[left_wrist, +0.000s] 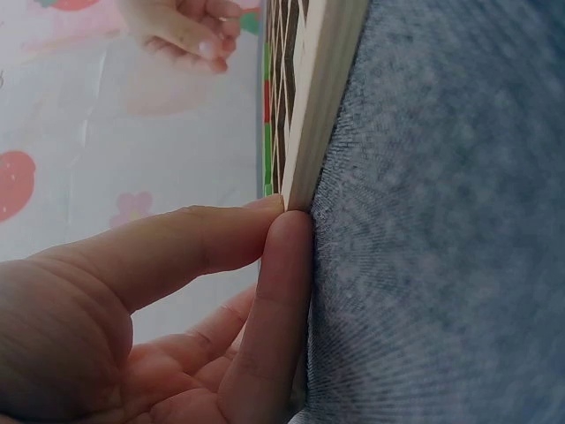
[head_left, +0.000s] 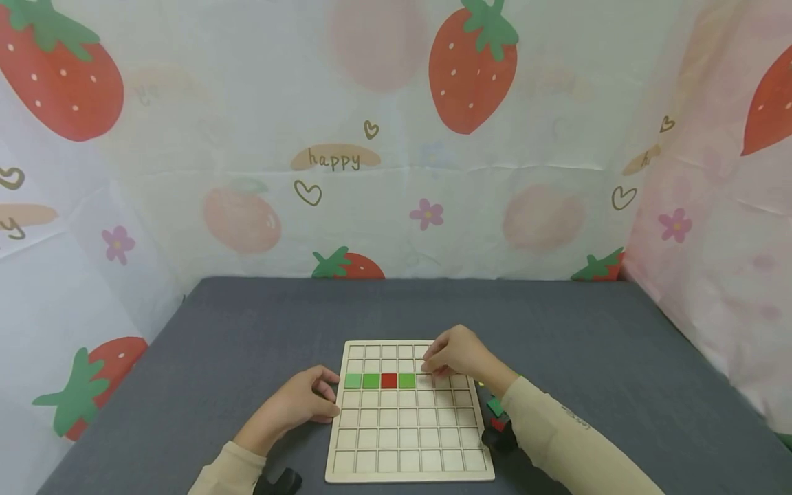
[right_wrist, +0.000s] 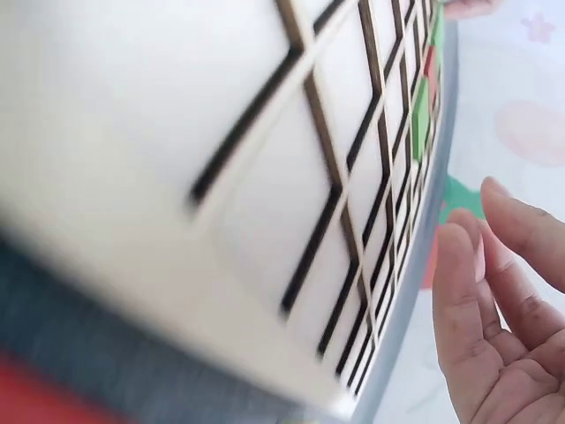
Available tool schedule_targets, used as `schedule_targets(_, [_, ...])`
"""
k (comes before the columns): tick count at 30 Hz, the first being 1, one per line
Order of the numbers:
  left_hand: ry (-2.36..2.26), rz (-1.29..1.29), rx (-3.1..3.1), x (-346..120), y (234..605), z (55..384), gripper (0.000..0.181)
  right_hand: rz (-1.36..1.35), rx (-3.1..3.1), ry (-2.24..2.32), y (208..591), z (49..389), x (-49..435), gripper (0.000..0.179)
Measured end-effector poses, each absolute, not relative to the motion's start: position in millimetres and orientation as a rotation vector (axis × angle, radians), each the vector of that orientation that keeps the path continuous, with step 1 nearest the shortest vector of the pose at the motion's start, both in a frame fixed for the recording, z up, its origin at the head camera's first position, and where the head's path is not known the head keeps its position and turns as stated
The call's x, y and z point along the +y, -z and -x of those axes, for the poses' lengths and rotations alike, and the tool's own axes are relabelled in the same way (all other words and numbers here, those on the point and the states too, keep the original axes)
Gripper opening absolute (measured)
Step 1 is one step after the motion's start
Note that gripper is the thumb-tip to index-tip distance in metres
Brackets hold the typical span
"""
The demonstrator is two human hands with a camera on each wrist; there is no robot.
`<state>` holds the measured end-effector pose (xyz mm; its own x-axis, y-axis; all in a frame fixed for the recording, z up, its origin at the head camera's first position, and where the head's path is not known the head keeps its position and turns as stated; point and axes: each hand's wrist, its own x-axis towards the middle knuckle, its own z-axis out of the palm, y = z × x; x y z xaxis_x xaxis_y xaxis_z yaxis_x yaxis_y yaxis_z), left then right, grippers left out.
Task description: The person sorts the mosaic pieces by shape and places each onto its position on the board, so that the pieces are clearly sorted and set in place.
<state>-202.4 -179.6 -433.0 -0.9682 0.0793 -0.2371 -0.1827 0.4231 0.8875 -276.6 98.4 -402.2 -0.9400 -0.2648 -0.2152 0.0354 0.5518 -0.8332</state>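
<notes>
A light wooden grid board (head_left: 410, 476) lies on the dark cloth. Along its third row from the far edge sit a light green tile (head_left: 353, 381), a green tile (head_left: 371, 381), a red tile (head_left: 389, 381) and another green tile (head_left: 406, 381), side by side. My left hand (head_left: 301, 397) holds the board's left edge; in the left wrist view, thumb and a finger meet at that edge. Over the far right part of the board hovers my right hand (head_left: 460, 354), its fingers loosely bent. The right wrist view shows thumb and fingertips apart, with no tile visible between them.
Loose tiles, among them a green tile (head_left: 496, 406) and a red tile (head_left: 498, 424), lie by the board's right edge, partly hidden by the right forearm. A dark cloth (head_left: 260, 309) covers the table. Strawberry-printed curtains (head_left: 396, 206) stand behind and at both sides.
</notes>
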Motion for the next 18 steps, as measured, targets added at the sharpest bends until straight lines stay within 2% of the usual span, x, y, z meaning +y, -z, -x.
schedule_targets(18, [-1.551, 0.125, 2.448, -178, 434, 204, 0.050, 0.092, 2.508, 1.347, 390, 276, 163, 0.014])
